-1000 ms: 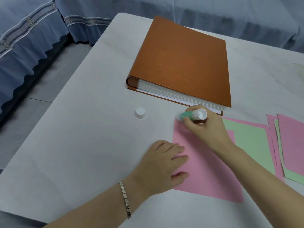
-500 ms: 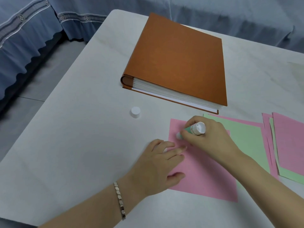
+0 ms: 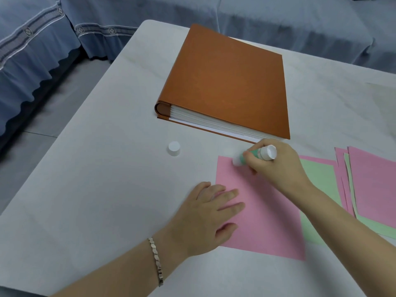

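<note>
A pink paper sheet (image 3: 263,213) lies on the white table (image 3: 96,200) in front of me. My left hand (image 3: 207,217) rests flat on the sheet's left edge, fingers spread. My right hand (image 3: 276,166) grips a green and white glue stick (image 3: 257,156), whose tip touches the sheet near its far left corner. The glue stick's white cap (image 3: 174,148) stands alone on the table to the left.
A thick brown album (image 3: 227,84) lies shut behind the sheet. Green paper (image 3: 317,183) and more pink sheets (image 3: 375,185) are stacked at the right. Blue-covered furniture (image 3: 32,50) borders the table's left and far sides.
My right hand slid the glue stick toward me along the sheet's left part, then back up to the far left corner. My left hand stayed pressing the sheet.
</note>
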### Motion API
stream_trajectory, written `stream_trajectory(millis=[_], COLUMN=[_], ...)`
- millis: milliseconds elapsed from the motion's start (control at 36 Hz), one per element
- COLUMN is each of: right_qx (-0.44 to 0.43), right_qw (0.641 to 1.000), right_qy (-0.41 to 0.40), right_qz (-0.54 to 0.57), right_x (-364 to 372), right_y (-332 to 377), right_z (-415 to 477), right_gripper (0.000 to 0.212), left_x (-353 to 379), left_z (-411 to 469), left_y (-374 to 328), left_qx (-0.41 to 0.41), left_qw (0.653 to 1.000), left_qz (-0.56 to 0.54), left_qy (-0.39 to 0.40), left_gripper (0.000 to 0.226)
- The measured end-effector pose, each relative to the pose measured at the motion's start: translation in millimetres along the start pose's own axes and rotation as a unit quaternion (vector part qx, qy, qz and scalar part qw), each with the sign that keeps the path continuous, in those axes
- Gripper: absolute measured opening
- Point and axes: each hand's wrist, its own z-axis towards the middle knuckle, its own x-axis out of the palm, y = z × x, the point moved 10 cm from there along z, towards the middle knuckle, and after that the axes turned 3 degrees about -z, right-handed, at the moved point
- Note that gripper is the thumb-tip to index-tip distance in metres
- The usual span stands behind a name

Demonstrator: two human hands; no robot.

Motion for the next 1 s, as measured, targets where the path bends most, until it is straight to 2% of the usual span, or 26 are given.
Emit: stream_trajectory(millis=[139, 389, 667, 722, 861, 1000], right_qx=[0.013, -0.026, 0.0, -0.005, 0.009, 0.01], right_qw=[0.997, 0.999, 1.0, 1.0, 0.997, 0.998], right_qy=[0.067, 0.045, -0.013, -0.005, 0.076, 0.055], right_qz=[-0.029, -0.006, 0.007, 0.0, -0.01, -0.006], right_x=[9.1, 13.6, -0.8, -7.7, 4.5, 7.0], right_y=[-11.5, -3.5, -3.6, -0.3, -10.1, -16.9], right_z=[-22.2, -4.4, 11.4, 3.3, -26.3, -18.9], right_gripper=[0.012, 0.013, 0.007, 0.009, 0.011, 0.014], left_x=[1.8, 1.4, 0.8, 0.9, 3.0, 3.6], left_z=[0.9, 1.8, 2.9, 3.0, 1.2, 1.8], left_y=[-0.7, 1.4, 1.4, 1.6, 1.8, 1.5], left_qx=[0.005, -0.004, -0.015, -0.015, -0.007, -0.007], left_qw=[1.0, 1.0, 0.999, 0.999, 0.999, 0.999], left_qz=[-0.004, -0.019, -0.034, -0.033, -0.026, -0.024], left_qy=[0.012, 0.011, 0.027, 0.03, 0.029, 0.031], left_gripper=[0.038, 0.036, 0.036, 0.036, 0.038, 0.038])
